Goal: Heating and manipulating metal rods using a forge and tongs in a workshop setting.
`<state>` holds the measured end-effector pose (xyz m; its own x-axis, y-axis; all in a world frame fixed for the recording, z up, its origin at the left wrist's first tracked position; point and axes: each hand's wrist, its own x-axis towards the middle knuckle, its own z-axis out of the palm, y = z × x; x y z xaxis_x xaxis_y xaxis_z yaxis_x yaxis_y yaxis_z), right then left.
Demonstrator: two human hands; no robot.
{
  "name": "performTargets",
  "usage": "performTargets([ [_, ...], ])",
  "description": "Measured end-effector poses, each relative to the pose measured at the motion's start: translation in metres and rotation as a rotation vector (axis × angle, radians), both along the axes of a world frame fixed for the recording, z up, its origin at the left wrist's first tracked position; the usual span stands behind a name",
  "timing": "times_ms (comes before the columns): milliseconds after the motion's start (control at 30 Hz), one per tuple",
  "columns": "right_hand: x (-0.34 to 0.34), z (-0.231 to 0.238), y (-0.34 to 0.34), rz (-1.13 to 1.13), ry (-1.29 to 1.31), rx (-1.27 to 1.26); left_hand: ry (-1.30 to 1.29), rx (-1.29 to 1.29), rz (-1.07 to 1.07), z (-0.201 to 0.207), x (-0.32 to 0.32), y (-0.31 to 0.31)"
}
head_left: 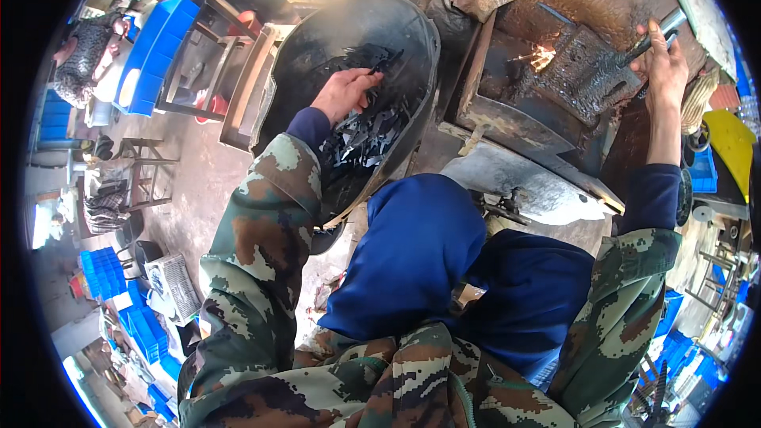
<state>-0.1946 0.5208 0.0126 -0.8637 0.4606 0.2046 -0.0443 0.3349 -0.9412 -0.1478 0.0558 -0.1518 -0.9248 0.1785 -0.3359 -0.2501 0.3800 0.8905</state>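
My left hand reaches into a big black tub, its fingers pinched together. Dark strips lie right behind the fingertips, so I cannot make out what they hold. Below the hand is a heap of thin, flat dark metal pieces, some of them shiny. At the right, my right hand is closed around a metal handle. Left of that hand sits a dark, wet-looking metal block on a grimy bench. Bright orange sparks or glowing bits show at the block's left edge.
A wooden-edged tray fronts the bench, with a pale sheet below it. My blue-clad knees are close to the tub. Blue bins and a wooden stool stand at the left. A yellow part is at the far right.
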Motion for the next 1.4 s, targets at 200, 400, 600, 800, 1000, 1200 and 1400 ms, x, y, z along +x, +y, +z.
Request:
performTargets([
  [200, 0.001, 0.001, 0.002, -0.024, -0.008, 0.014, 0.218, 0.315, 0.114, 0.028, 0.003, 0.005],
  [400, 0.004, 0.011, 0.004, -0.034, -0.023, 0.035, 0.402, 0.686, -0.075, 0.125, 0.01, 0.082],
  [600, -0.001, 0.005, 0.031, -0.019, -0.026, 0.03, 0.339, 1.04, -0.264, 0.191, 0.009, 0.21],
  [800, -0.024, -0.027, 0.047, -0.069, 0.078, 0.322, 0.521, 0.911, -0.141, 0.185, 0.011, 0.31],
  [1000, -0.013, -0.015, 0.025, 0.092, 0.067, -0.095, 0.349, 0.47, 0.02, 0.144, 0.018, 0.301],
  [1200, -0.025, -0.009, 0.038, 0.035, 0.101, -0.011, 0.416, 0.549, 0.093, 0.149, 0.017, 0.311],
  [1400, -0.022, -0.009, 0.053, 0.074, 0.091, 0.06, 0.424, 0.596, 0.075, 0.153, 0.013, 0.314],
])
